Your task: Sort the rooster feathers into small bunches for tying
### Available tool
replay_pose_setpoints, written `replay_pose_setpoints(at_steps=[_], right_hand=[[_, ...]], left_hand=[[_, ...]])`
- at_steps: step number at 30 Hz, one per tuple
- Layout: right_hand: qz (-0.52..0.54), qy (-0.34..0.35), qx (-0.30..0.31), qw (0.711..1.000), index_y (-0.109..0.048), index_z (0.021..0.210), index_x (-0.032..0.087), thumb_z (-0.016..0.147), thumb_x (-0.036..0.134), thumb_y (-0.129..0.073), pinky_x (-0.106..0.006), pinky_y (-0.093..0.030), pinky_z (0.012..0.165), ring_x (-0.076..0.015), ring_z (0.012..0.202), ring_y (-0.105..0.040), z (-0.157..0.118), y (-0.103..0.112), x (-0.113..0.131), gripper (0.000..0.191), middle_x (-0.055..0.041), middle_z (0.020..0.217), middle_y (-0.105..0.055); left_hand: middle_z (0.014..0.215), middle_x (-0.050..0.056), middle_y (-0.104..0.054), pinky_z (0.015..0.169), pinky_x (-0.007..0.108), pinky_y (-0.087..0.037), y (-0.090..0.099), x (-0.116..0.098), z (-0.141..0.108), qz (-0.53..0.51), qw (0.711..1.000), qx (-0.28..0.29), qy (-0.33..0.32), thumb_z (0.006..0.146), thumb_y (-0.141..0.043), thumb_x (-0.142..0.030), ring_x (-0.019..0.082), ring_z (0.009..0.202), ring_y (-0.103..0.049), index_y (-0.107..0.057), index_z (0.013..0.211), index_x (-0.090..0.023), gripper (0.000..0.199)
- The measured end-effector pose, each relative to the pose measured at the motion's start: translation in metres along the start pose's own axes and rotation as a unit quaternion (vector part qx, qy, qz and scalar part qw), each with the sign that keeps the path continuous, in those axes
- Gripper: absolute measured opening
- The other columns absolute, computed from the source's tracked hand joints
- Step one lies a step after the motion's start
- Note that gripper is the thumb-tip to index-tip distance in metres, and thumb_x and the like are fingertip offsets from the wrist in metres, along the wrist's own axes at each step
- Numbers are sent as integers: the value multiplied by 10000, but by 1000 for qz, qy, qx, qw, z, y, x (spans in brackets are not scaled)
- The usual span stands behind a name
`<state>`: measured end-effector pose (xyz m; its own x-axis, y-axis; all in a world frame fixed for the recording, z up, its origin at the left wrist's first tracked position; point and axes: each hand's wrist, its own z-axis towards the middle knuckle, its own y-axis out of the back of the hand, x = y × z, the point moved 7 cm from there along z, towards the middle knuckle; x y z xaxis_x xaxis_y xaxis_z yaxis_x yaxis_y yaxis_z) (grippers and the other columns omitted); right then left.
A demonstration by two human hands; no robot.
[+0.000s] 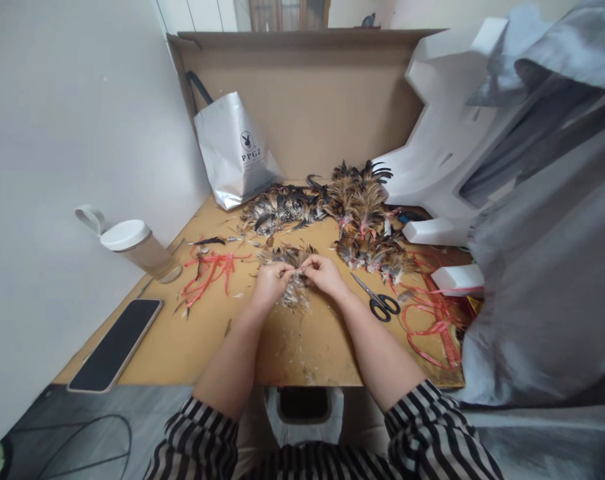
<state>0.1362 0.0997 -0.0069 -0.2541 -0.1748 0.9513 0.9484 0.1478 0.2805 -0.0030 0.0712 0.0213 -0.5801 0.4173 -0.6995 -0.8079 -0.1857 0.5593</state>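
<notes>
Both hands meet at a small bunch of brown and grey feathers (296,298) on the tan table. My left hand (273,283) is closed, fingertips pinching the middle of the bunch from the left. From the right, my right hand (324,273) pinches the same spot, its fingertips almost touching the left ones. Brown tips fan out beyond the fingers and pale fluffy ends lie on the near side. Any string between the fingertips is too small to make out. Black-handled scissors (384,307) lie partly open to the right of my right hand.
Feather piles (285,208) and tied bundles (360,193) lie behind the hands. Red strips (212,273) are at left, more red ribbon (440,327) at right. A phone (115,345), a lidded cup (140,250) and a silver bag (232,150) stand or lie leftward. A cardboard wall (302,100) rises behind.
</notes>
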Motion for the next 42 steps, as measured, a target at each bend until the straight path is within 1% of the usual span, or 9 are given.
replay_pose_setpoints(at_steps=[8,13,19,23,26,31,35,38,42], right_hand=[[20,-5,-63,998,-554,655,160,639,213,-513,-186,-380,432,-105,448,-555,2,11,-2,70,4,544,-609],[94,-35,-60,993,-545,650,155,639,210,-549,-171,-372,411,-101,445,-563,0,9,0,57,0,533,-608],[256,-123,7,959,-583,749,147,661,317,-639,-145,-358,381,-68,457,-558,-2,2,-1,200,-22,681,-660],[316,-179,76,929,-615,764,151,681,389,-651,-137,-300,341,-40,393,-480,-5,-5,-4,254,-6,629,-641],[353,-198,113,907,-629,779,156,691,434,-643,-135,-290,343,-32,389,-455,-8,-11,-3,292,6,609,-620],[419,-156,130,885,-629,769,161,657,347,-693,-164,-405,465,-66,524,-543,-10,-13,9,226,5,646,-627],[444,-129,102,881,-611,710,165,569,236,-753,-211,-461,601,-86,600,-581,-11,-11,14,212,15,660,-642],[431,-106,71,893,-609,675,157,532,223,-764,-231,-459,641,-89,596,-580,-10,-9,17,222,13,651,-650],[375,-71,5,924,-614,656,149,543,259,-743,-222,-423,599,-88,568,-556,-7,-6,17,204,4,639,-643]], left_hand=[[608,13,-629,624,245,-407,7,-7,-1,12,1000,9,-8,742,-530,-195,142,611,-571,-639,711,-188,113],[605,16,-624,586,236,-419,2,2,-2,-61,997,16,37,741,-529,-220,133,582,-570,-614,707,-172,103],[655,32,-642,542,223,-445,-10,7,-4,-247,960,37,122,716,-591,-290,116,565,-575,-591,753,-139,156],[798,58,-659,600,245,-483,-11,-7,-3,-337,934,34,110,666,-652,-305,125,659,-596,-587,722,-131,194],[868,64,-661,610,252,-491,-9,-15,-3,-370,922,35,107,632,-686,-301,113,646,-590,-582,679,-130,205],[690,25,-648,614,258,-496,-8,-18,-3,-380,916,44,123,623,-698,-317,111,590,-582,-596,695,-143,215],[688,43,-658,601,261,-497,-12,-12,-2,-383,910,55,148,602,-710,-350,117,565,-585,-606,710,-131,266],[691,65,-666,606,270,-499,-15,-5,-2,-388,905,52,167,605,-705,-371,127,561,-592,-614,727,-116,297],[715,70,-668,637,269,-498,-18,0,-3,-403,898,55,169,642,-683,-354,129,604,-603,-626,783,-106,290]])
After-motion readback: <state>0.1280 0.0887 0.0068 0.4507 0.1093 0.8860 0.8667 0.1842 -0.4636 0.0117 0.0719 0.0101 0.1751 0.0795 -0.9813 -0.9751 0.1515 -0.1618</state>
